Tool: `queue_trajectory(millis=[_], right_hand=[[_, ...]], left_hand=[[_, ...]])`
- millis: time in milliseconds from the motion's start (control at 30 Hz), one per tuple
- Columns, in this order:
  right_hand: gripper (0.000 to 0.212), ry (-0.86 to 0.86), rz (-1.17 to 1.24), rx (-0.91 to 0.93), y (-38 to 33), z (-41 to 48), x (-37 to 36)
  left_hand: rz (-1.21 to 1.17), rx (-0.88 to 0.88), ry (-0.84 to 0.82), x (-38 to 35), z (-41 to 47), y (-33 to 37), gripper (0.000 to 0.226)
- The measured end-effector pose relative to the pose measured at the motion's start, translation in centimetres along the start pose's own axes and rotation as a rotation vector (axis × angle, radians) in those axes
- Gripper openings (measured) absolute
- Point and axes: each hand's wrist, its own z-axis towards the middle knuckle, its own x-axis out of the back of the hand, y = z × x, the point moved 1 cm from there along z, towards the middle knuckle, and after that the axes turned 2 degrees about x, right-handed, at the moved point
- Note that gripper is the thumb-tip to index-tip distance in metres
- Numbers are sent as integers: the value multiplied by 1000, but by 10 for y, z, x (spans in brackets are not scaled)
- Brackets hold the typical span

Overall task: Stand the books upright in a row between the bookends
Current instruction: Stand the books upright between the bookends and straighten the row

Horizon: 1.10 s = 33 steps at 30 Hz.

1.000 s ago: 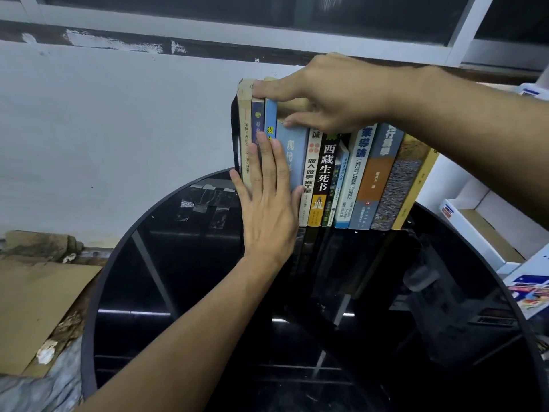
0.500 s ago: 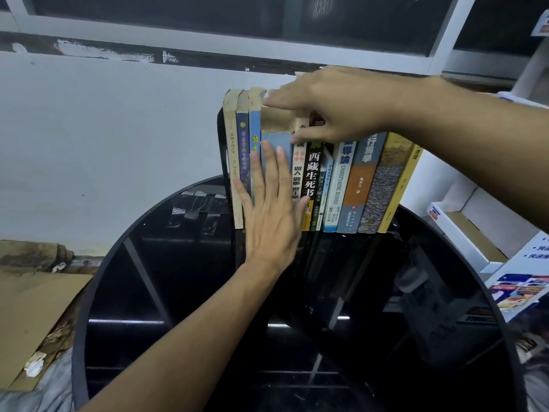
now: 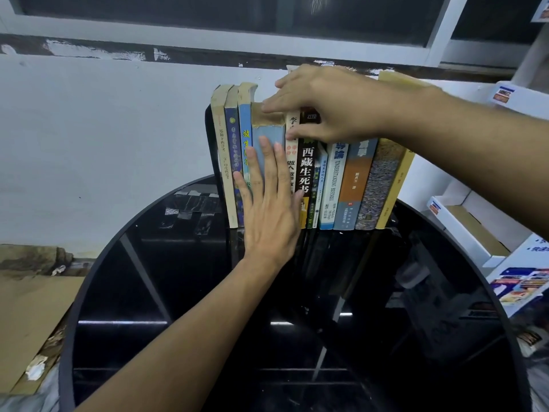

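A row of several books (image 3: 335, 176) stands upright at the far edge of a round black glass table (image 3: 178, 292), against a white wall. A black bookend (image 3: 211, 150) closes the row's left end; the right bookend is hidden. My left hand (image 3: 269, 209) lies flat, fingers together, against the spines of a pale blue book (image 3: 269, 130) and its neighbours. My right hand (image 3: 323, 105) rests on the tops of the middle books, fingers spread, thumb on the spine of a cream book (image 3: 292, 153). Neither hand grips a book.
White cardboard boxes (image 3: 463, 230) and printed cartons (image 3: 520, 283) stand to the right of the table. Brown cardboard (image 3: 26, 310) lies on the floor at the left. A window frame (image 3: 237, 34) runs above the wall.
The view shifted, so the row sits lower and more central. My right hand slid slightly right along the book tops. My left hand stays flat on the spines.
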Motion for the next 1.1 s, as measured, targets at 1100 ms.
queue_trajectory(millis=[1100], right_hand=[[90, 38, 46, -219, 15, -26, -1]], left_hand=[[48, -66, -23, 2, 3, -9, 95]])
